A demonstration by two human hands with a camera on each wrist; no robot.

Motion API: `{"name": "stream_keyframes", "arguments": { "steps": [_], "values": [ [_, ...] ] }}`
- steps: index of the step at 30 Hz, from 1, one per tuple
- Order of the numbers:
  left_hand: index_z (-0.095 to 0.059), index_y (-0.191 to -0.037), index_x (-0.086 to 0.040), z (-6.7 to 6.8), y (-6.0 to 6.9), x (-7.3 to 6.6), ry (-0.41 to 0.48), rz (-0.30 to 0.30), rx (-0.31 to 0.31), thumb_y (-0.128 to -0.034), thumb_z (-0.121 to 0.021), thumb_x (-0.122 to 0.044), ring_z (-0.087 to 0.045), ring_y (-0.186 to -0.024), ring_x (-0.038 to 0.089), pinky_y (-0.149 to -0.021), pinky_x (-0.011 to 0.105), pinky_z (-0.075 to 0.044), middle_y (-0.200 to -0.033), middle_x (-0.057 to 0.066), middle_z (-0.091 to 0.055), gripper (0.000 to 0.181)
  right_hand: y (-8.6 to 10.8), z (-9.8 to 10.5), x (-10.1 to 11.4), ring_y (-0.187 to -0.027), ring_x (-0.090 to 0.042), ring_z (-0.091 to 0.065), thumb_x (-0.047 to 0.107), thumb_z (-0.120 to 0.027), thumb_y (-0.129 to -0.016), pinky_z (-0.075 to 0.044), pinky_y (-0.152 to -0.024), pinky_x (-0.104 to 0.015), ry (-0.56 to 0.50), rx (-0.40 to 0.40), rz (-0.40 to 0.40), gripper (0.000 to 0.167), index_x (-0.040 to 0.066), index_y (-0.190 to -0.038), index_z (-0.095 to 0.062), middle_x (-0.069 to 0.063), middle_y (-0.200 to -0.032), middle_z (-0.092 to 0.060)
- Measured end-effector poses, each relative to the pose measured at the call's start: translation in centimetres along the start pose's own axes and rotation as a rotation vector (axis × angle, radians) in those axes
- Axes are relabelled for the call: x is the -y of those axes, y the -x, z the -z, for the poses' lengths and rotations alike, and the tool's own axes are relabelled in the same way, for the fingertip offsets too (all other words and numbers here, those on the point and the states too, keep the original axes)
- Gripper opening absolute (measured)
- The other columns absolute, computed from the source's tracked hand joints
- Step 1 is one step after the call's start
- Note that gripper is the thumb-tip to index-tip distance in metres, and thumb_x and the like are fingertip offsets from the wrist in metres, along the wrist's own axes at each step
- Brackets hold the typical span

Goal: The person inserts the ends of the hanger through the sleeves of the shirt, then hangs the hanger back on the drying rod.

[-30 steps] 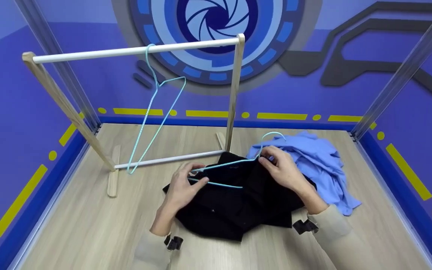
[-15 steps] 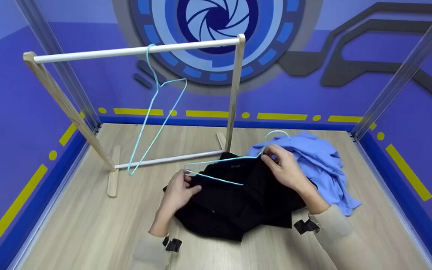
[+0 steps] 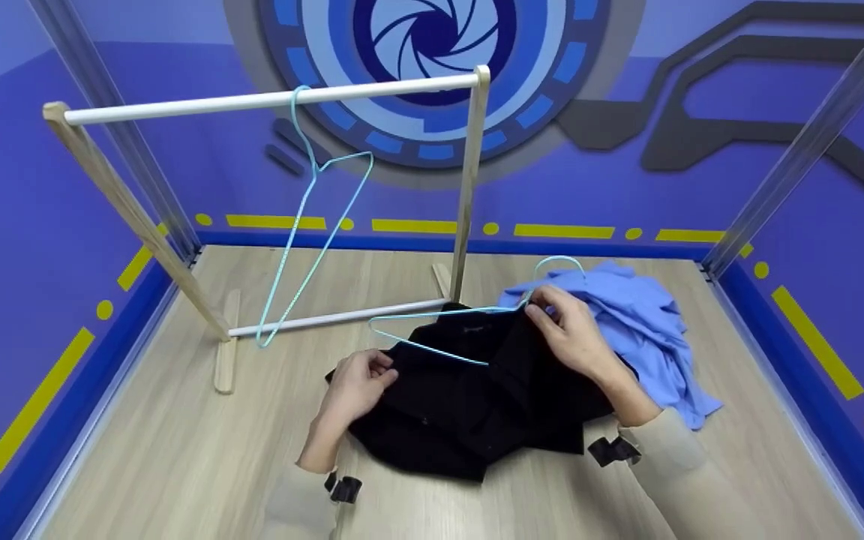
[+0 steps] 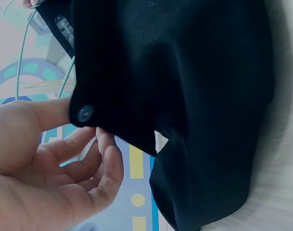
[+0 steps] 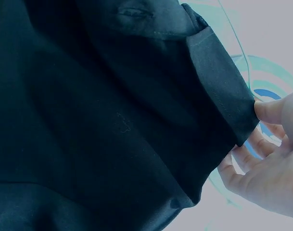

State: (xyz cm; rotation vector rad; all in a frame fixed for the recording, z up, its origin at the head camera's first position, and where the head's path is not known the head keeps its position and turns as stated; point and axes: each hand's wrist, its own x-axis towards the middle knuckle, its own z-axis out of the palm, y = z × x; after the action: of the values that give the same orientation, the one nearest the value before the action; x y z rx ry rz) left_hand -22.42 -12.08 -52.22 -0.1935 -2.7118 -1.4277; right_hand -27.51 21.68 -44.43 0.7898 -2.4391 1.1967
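A black shirt (image 3: pixel 439 412) lies bunched on the table, with a light-blue wire hanger (image 3: pixel 439 313) partly inside its neck. The hanger's left end sticks out of the opening, and its right arm is hidden under the cloth. My left hand (image 3: pixel 355 388) pinches a front corner of the shirt by a button (image 4: pixel 85 113), apart from the hanger. With thumb and fingertips, my right hand (image 3: pixel 574 334) pinches the collar edge (image 5: pixel 223 86) together with the hanger just below its hook.
Behind the right hand lies a crumpled blue garment (image 3: pixel 627 322). A wooden rack (image 3: pixel 471 180) stands at the back left, with a second light-blue hanger (image 3: pixel 298 217) on its white top rod (image 3: pixel 192 109). Walls enclose the wooden table (image 3: pixel 162 450).
My left hand has let go of the hanger's left end and moved down to the shirt's edge. That end has swung up and out of the neck. The right hand has shifted slightly up and right.
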Motion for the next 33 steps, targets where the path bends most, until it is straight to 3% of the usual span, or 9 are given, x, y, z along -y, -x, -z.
{"name": "stream_keyframes", "arguments": {
  "steps": [6,15,33],
  "values": [
    [-0.073,-0.097,-0.001,0.3,-0.3,0.1,-0.027,-0.048,-0.089,-0.0909,-0.073,-0.003,-0.064,-0.077,0.017,-0.074,0.037,-0.053,-0.084,0.004,-0.070,0.006,0.0,0.2,0.0,-0.077,-0.016,-0.055,-0.002,-0.063,-0.099,-0.045,-0.070,-0.030,0.012,-0.011,-0.005,0.011,0.006,-0.093,-0.065,0.003,-0.087,-0.059],
    [-0.073,-0.096,-0.001,0.8,-0.6,-0.2,0.047,-0.034,-0.181,-0.0935,-0.070,-0.002,-0.064,-0.078,0.018,-0.074,0.035,-0.052,-0.086,0.005,-0.070,0.004,0.0,0.6,-0.1,-0.077,-0.015,-0.055,-0.002,-0.064,-0.099,-0.044,-0.067,-0.029,0.023,0.004,-0.001,0.011,0.006,-0.091,-0.064,0.002,-0.086,-0.059],
    [-0.075,-0.095,-0.004,2.2,-0.8,-1.2,0.057,-0.039,-0.373,-0.0921,-0.072,-0.003,-0.063,-0.075,0.019,-0.070,0.032,-0.048,-0.084,0.005,-0.071,0.005,0.3,0.4,-0.2,-0.076,-0.017,-0.052,-0.004,-0.067,-0.095,-0.042,-0.070,-0.034,0.057,0.024,0.068,0.012,0.005,-0.090,-0.062,0.000,-0.084,-0.056]
  ]
}}
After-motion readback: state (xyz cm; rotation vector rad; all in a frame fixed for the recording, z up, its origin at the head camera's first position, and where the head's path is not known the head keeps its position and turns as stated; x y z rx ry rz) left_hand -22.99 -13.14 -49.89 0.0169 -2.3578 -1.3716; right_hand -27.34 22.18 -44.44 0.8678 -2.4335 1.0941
